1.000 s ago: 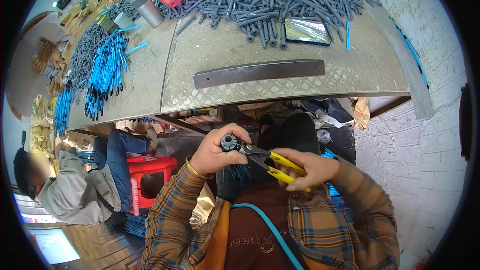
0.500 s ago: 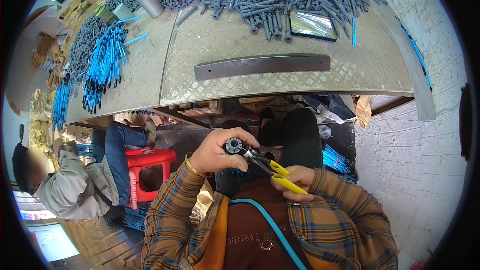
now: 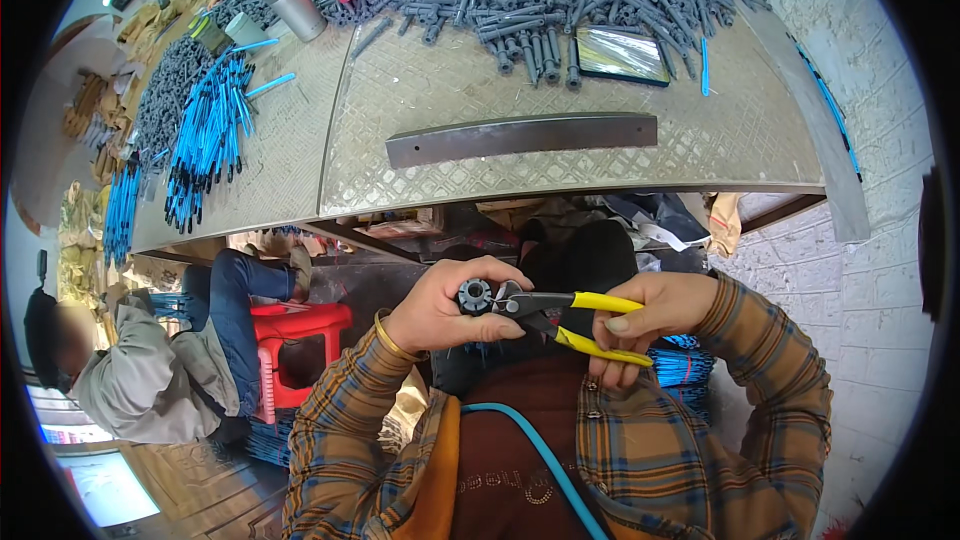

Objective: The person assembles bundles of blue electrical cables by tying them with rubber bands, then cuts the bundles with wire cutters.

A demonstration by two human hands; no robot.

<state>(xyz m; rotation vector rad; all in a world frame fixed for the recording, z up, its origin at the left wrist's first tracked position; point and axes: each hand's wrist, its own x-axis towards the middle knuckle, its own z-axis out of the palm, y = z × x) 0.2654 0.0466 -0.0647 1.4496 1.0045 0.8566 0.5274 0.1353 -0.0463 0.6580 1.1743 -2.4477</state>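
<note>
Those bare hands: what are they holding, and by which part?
The left hand holds a dark, notched round piece around its outside; the right hand holds pliers by their yellow handles.

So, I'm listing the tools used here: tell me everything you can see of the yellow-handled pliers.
The pliers have dark, metal-looking arms, a round pivot and yellow grips that look like plastic or rubber. They point left, held over the dark-clad legs, grips spread apart in the right hand. Their jaws are at the ring-shaped grey part in the left hand; whether they bite it is too small to tell.
</note>
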